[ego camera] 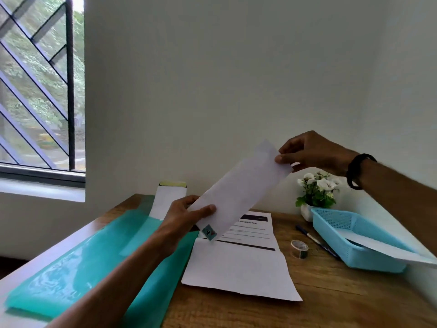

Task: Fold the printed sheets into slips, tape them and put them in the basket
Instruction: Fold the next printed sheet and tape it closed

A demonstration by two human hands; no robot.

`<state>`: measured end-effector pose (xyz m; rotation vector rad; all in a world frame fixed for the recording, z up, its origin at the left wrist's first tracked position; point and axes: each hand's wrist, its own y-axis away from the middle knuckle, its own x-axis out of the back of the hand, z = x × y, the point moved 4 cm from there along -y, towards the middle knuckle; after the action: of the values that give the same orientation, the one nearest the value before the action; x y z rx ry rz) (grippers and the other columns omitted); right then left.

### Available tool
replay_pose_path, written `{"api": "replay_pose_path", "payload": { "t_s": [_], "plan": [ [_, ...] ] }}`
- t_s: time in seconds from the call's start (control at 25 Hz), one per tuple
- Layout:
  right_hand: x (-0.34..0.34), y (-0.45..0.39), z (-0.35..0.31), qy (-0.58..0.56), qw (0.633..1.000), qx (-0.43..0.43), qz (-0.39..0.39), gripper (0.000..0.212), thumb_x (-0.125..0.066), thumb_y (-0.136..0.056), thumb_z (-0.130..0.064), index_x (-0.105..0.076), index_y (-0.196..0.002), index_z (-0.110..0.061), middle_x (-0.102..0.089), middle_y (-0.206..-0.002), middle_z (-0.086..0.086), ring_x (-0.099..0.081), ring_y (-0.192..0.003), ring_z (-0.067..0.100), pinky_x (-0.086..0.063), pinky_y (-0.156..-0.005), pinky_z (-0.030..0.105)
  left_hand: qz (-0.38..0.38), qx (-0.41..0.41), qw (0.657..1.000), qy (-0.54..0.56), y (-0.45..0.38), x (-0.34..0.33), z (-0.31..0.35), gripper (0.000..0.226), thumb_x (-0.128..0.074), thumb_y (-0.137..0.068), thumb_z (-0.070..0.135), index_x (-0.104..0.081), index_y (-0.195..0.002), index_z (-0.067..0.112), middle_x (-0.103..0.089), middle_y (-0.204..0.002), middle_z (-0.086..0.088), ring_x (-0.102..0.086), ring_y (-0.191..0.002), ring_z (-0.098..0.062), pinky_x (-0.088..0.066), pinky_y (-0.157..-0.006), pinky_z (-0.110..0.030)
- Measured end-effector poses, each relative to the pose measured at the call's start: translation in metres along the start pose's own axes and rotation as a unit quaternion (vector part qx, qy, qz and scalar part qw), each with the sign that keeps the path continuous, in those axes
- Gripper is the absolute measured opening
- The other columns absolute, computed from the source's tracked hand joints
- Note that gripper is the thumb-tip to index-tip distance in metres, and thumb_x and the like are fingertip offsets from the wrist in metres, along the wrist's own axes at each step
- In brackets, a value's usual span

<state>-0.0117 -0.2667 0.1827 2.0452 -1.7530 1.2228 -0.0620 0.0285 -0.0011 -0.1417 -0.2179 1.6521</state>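
Observation:
A folded white paper slip (241,188) is held up in the air above the wooden table (331,299), tilted from lower left to upper right. My left hand (184,216) pinches its lower end, where a small piece of patterned tape (209,232) sticks. My right hand (312,152) pinches its upper end. Below lie a partly folded printed sheet (238,268) and another printed sheet (255,230). The blue plastic basket (331,223) stands at the right with a folded white slip (390,249) lying across it. A tape roll (299,249) sits between the sheets and the basket.
An open teal folder (82,256) covers the table's left side, with a white envelope (169,200) leaning at the wall behind it. A pen (314,240) lies beside the basket. A small pot of white flowers (315,192) stands by the wall. A barred window (40,91) is at left.

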Motion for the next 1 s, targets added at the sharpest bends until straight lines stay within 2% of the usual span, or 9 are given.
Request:
{"api": "replay_pose_path", "payload": {
  "t_s": [0.16,0.28,0.4,0.52,0.64,0.72,0.84,0.92,1.0],
  "plan": [
    [0.016,0.032,-0.005,0.027,0.995,-0.020,-0.093,0.020,-0.082,-0.086,-0.016,-0.078,-0.099,-0.001,-0.080,-0.091,0.014,-0.075,-0.084,0.027,-0.065,-0.080,0.035,0.032,-0.027,0.999,0.029,-0.002,0.005,0.004,0.051,-0.089,-0.074,0.027,-0.066,-0.120,0.021,-0.072,-0.115,-0.010,-0.071,-0.102,-0.031,-0.064,-0.086,-0.044],
    [0.023,0.059,-0.003,0.028,0.988,-0.044,-0.145,0.023,-0.080,-0.089,-0.017,-0.076,-0.101,0.001,-0.079,-0.096,0.021,-0.075,-0.083,0.028,-0.065,-0.075,0.032,0.018,-0.041,0.998,0.037,0.001,0.004,0.012,0.069,-0.094,-0.062,0.037,-0.066,-0.124,0.028,-0.072,-0.115,-0.009,-0.070,-0.104,-0.031,-0.063,-0.087,-0.043],
    [0.032,0.087,0.004,0.004,0.991,-0.065,-0.117,0.039,-0.080,-0.088,-0.014,-0.067,-0.125,-0.014,-0.082,-0.101,0.014,-0.079,-0.088,0.029,-0.065,-0.070,0.030,-0.026,-0.035,0.999,0.019,0.004,-0.007,0.016,0.079,-0.099,-0.054,0.046,-0.067,-0.126,0.036,-0.072,-0.117,-0.013,-0.070,-0.106,-0.034,-0.061,-0.093,-0.048],
    [0.046,0.109,0.010,-0.005,0.990,-0.075,-0.117,0.058,-0.082,-0.087,-0.009,-0.058,-0.135,-0.031,-0.081,-0.103,0.015,-0.079,-0.091,0.034,-0.065,-0.078,0.038,-0.072,-0.039,0.996,-0.022,0.005,-0.027,0.032,0.070,-0.095,-0.061,0.039,-0.068,-0.126,0.039,-0.073,-0.114,-0.013,-0.072,-0.106,-0.036,-0.059,-0.097,-0.050],
    [0.067,0.135,0.015,-0.018,0.993,-0.080,-0.084,0.044,-0.081,-0.086,-0.002,-0.070,-0.125,-0.018,-0.078,-0.099,0.016,-0.078,-0.087,0.031,-0.066,-0.078,0.036,-0.083,-0.059,0.991,-0.083,-0.009,-0.053,0.070,0.077,-0.091,-0.060,0.050,-0.063,-0.131,0.043,-0.069,-0.125,-0.012,-0.069,-0.110,-0.032,-0.060,-0.091,-0.043],
    [0.081,0.155,0.019,-0.073,0.994,-0.079,-0.024,0.031,-0.080,-0.085,0.005,-0.075,-0.115,-0.003,-0.072,-0.090,0.014,-0.077,-0.079,0.025,-0.066,-0.075,0.031,-0.005,-0.093,0.989,-0.114,-0.021,-0.073,0.099,0.084,-0.086,-0.066,0.060,-0.055,-0.141,0.037,-0.063,-0.136,-0.012,-0.063,-0.121,-0.031,-0.054,-0.095,-0.042],
    [0.102,0.189,0.035,-0.167,0.976,-0.088,0.110,0.029,-0.078,-0.083,0.012,-0.072,-0.111,0.008,-0.069,-0.089,0.019,-0.077,-0.077,0.026,-0.066,-0.073,0.030,0.141,-0.309,0.917,-0.211,-0.004,-0.118,0.145,0.066,-0.072,-0.083,0.066,-0.061,-0.135,0.028,-0.063,-0.135,-0.003,-0.056,-0.125,-0.024,-0.045,-0.101,-0.036],
    [0.110,0.214,0.051,-0.217,0.948,-0.098,0.210,0.029,-0.078,-0.082,0.013,-0.070,-0.110,0.011,-0.073,-0.099,0.024,-0.079,-0.081,0.030,-0.066,-0.071,0.029,0.109,-0.461,0.844,-0.250,0.035,-0.167,0.162,0.053,-0.072,-0.085,0.064,-0.067,-0.124,0.028,-0.066,-0.127,0.004,-0.054,-0.120,-0.017,-0.041,-0.097,-0.030],
    [0.110,0.238,0.066,-0.258,0.915,-0.112,0.290,0.028,-0.079,-0.082,0.012,-0.070,-0.108,0.012,-0.075,-0.102,0.025,-0.080,-0.082,0.031,-0.066,-0.072,0.029,0.003,-0.544,0.786,-0.292,0.074,-0.223,0.155,0.051,-0.073,-0.084,0.064,-0.070,-0.122,0.029,-0.066,-0.126,0.006,-0.051,-0.121,-0.014,-0.041,-0.099,-0.030]
  ]
}}
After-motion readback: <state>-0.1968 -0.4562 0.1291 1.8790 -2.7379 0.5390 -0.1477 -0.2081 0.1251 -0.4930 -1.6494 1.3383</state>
